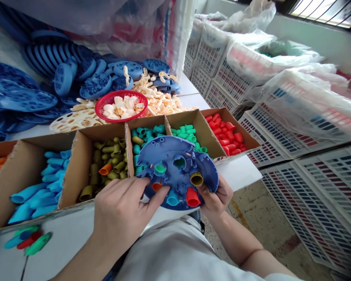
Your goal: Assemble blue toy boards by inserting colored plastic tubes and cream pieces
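A round blue plastic shell (179, 166) with a notched edge is held up over the front of the cardboard boxes. Colored hollow pieces sit in its holes: a red one (192, 197), a light blue one (172, 198), an olive one (196, 178), an orange one (157, 186) and green ones. My right hand (218, 195) grips the shell's right edge, thumb close to the olive piece. At the left edge is my left hand (128, 203), its fingers on the rim and its thumb beside the orange piece.
Divided cardboard boxes (67, 168) hold orange, light blue, olive, teal, green and red pieces. Behind them are a red basket (121, 106) of cream parts and piled blue shells (17, 93). A few loose pieces (32, 238) lie front left. White crates (280, 128) stand at right.
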